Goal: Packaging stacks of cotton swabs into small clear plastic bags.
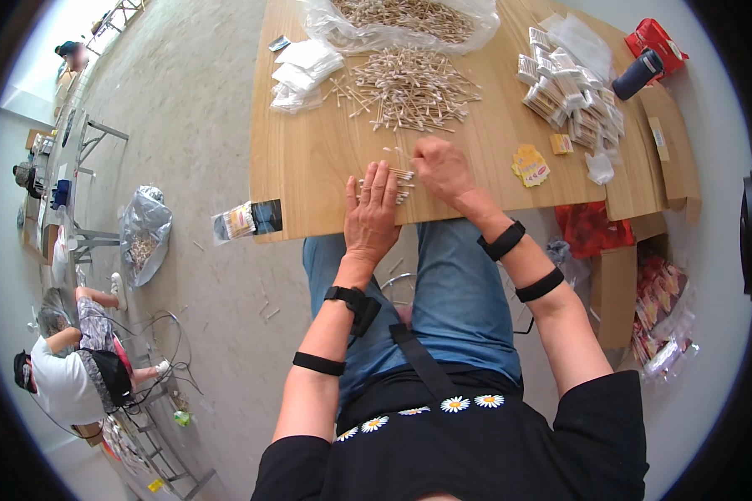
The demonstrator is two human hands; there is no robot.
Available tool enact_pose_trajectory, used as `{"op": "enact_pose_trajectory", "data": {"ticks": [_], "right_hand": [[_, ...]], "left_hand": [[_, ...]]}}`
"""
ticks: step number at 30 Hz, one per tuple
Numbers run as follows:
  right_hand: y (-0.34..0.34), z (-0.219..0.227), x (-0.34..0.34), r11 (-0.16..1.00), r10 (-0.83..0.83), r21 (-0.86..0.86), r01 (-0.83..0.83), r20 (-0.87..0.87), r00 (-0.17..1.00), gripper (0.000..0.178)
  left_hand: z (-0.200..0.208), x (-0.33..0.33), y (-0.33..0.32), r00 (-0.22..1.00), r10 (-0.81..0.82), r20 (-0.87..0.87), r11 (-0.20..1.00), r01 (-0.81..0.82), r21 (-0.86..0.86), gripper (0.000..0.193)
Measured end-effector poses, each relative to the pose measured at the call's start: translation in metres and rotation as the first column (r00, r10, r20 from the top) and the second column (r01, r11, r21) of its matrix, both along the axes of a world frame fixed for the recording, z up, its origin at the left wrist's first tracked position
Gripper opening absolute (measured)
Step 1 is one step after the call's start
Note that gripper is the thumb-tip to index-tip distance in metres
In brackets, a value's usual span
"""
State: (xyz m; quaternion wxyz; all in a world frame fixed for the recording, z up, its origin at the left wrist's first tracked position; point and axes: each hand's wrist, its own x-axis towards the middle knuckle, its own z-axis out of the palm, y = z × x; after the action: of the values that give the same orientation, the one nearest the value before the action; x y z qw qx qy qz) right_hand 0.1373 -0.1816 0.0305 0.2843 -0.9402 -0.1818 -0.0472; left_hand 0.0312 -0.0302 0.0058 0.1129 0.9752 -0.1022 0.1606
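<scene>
Watching remotely: left hand [372, 209] flat, fingers extended, at thin wooden white-tipped cotton swabs [404, 188], one o'clock from my view's centre. Right hand [444, 171] curled; I can't tell if grasping. Uneven palm pressure could scatter swabs.

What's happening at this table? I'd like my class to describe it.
Someone is handling cotton swabs at a wooden table. The left hand lies flat beside and partly over a small group of swabs; the right hand is curled close by, its grip unclear. A loose swab pile lies beyond them, before an open plastic bag holding more. Clear pouches lie left of the pile, filled packets right.
</scene>
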Motion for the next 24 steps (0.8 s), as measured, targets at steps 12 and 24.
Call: {"op": "enact_pose_trajectory", "data": {"ticks": [12,24], "right_hand": [[-0.012,-0.004,-0.004,0.988,-0.144,0.051,0.144,-0.016,0.989,0.010],[0.027,-0.004,-0.024,0.995,0.044,0.083,-0.050,0.064,0.997,0.007]], "left_hand": [[-0.001,0.001,-0.001,1.000,0.000,-0.015,1.000,0.000,0.022,0.076],[0.001,0.000,-0.001,1.000,-0.006,-0.028,1.000,0.006,-0.023,0.077]]}}
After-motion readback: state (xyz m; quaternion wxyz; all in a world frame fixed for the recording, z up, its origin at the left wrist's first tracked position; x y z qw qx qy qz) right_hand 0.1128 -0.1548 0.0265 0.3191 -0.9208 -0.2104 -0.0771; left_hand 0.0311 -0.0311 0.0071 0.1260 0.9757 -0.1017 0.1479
